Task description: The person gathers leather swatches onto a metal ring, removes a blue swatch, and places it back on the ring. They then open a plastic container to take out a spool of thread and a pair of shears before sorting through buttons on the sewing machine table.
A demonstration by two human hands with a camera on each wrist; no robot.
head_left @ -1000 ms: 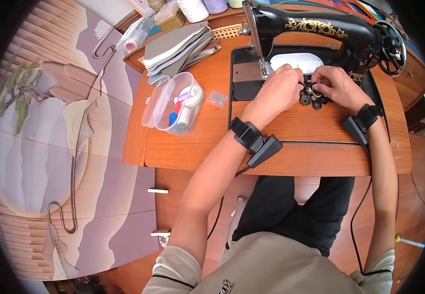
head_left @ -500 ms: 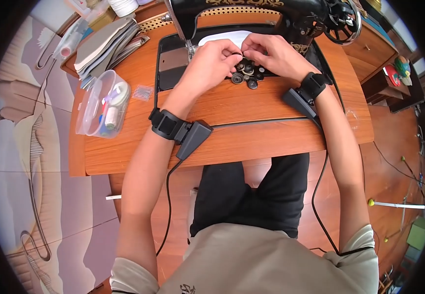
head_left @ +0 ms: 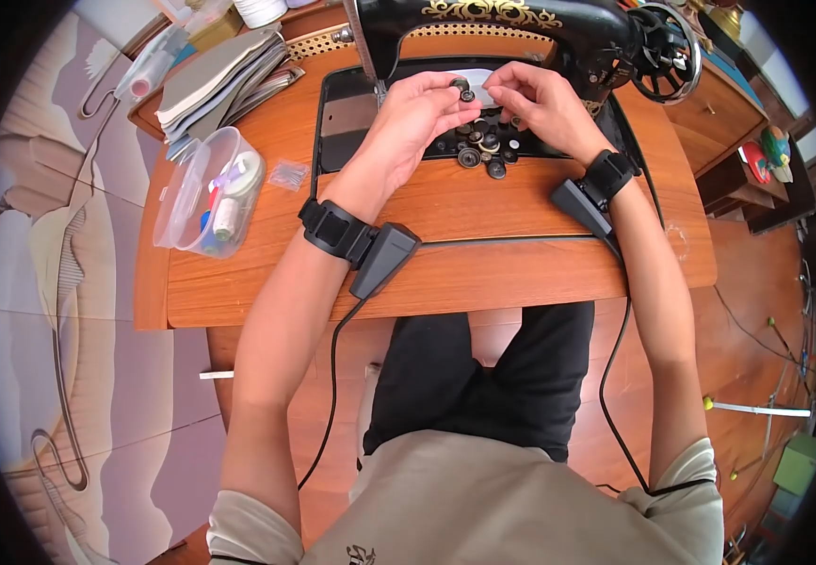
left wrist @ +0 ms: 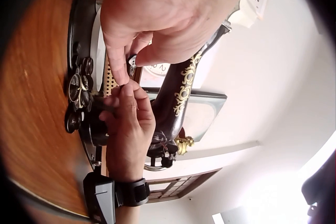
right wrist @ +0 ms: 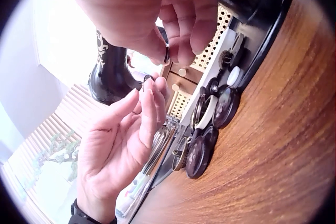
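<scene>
In the head view my left hand [head_left: 412,127] is turned partly palm-up and holds dark round buttons [head_left: 465,91] at its fingertips. My right hand [head_left: 544,111] is a short way to the right, thumb and fingers pinched together. The right wrist view has a thin dark button [right wrist: 167,53], seen edge-on, between its fingertips. Below both hands, a pile of loose buttons [head_left: 469,157], mostly dark with a few pale ones, lies at the front edge of the machine's black bed. A white tray [head_left: 476,79] behind the fingers is partly hidden by them.
A black sewing machine [head_left: 601,58] with gold ornament stands behind the hands, its handwheel [head_left: 664,52] at right. To the left are a clear open box [head_left: 174,212] of thread, a small clear packet [head_left: 288,175] and a stack of folded fabric [head_left: 215,80] on the wooden table [head_left: 483,273].
The head view has shifted, moving the table leftward in it. My hands, close together half a second ago, have drawn slightly apart, and my left has turned to show the buttons it holds.
</scene>
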